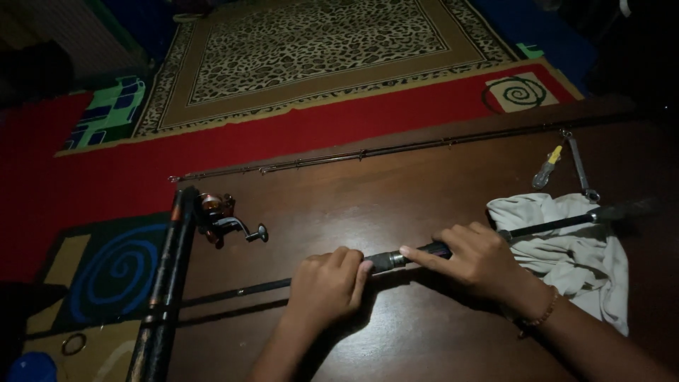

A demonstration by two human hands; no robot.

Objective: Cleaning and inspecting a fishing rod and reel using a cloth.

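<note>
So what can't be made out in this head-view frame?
- Rod joint: head view, covered by the left hand and right hand.
- Rod butt: lost in darkness at the right.
- Small tool with yellow part: too small and dim to identify.
- Blue object: cut off by the bottom-left edge.
- Reel: details too dark.

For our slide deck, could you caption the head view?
Both hands, left hand and right hand, grip a fishing rod on a wooden table.
</note>
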